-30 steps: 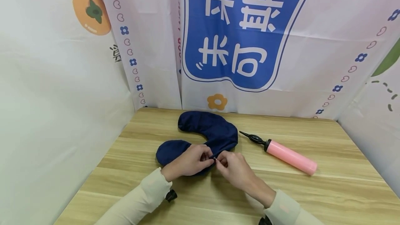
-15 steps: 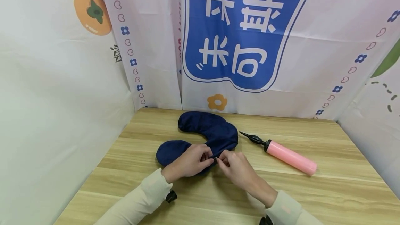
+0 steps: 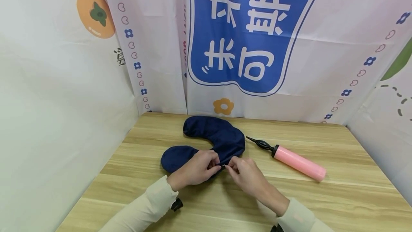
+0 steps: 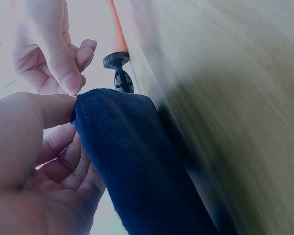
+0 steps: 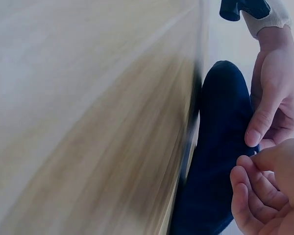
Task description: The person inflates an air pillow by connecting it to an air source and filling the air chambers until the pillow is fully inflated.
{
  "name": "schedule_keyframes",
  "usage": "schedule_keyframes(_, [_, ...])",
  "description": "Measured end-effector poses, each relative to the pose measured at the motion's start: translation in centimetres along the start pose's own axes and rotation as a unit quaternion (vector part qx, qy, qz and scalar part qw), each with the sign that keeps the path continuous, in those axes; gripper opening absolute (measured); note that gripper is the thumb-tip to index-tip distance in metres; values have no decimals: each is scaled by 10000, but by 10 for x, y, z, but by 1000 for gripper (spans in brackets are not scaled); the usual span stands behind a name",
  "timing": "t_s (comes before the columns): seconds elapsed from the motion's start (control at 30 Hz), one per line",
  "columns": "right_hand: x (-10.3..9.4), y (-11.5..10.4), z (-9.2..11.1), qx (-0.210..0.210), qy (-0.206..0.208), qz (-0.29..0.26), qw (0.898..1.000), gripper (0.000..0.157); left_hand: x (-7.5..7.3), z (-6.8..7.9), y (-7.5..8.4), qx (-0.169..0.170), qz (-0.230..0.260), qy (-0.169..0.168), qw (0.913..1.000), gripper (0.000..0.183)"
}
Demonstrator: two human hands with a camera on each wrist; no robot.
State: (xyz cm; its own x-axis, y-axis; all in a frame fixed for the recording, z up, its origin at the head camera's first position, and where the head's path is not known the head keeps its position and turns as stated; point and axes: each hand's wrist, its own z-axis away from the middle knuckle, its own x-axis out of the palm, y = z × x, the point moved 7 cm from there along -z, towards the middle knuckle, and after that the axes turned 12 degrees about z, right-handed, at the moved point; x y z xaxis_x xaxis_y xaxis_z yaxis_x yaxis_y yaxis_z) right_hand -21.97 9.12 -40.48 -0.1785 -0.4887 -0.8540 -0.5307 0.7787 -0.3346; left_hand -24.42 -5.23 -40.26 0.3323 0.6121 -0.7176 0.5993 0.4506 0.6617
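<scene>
A navy U-shaped neck pillow (image 3: 225,137) lies on the table, its opening toward the left. My left hand (image 3: 197,167) pinches the pillow's near edge between thumb and fingers. Close beside it, my right hand (image 3: 248,176) pinches a tiny silvery piece, which looks like a zipper pull (image 3: 224,165), at that same edge. In the left wrist view, the thumb of my left hand (image 4: 34,147) presses the edge of the navy fabric (image 4: 122,147), and my right hand (image 4: 49,54) is just above. The right wrist view shows both hands (image 5: 272,181) meeting at the pillow's side.
To the right of the pillow lies a pink hand pump (image 3: 299,162) with a black nozzle (image 3: 262,143) pointing at it. The wooden table (image 3: 341,203) is bounded by white walls, with a printed cloth (image 3: 302,81) hanging at the back.
My right hand has shifted slightly to the right along the pillow's edge with the small silvery piece. My left hand keeps its hold almost in place. The pump lies still.
</scene>
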Motion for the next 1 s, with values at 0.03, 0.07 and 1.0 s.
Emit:
schedule_keyframes(0.03, [0, 0, 0, -27, 5, -2, 10000, 13, 0, 0, 0, 16, -12, -1, 10000, 10])
schedule_keyframes(0.07, [0, 0, 1, -55, 10, -1, 10000, 12, 0, 0, 1, 42, -29, -4, 10000, 11])
schedule_keyframes(1.0, [-3, 31, 14, -346, -54, -71, 9994, 14, 26, -7, 7, 88, -874, -265, 9958, 16])
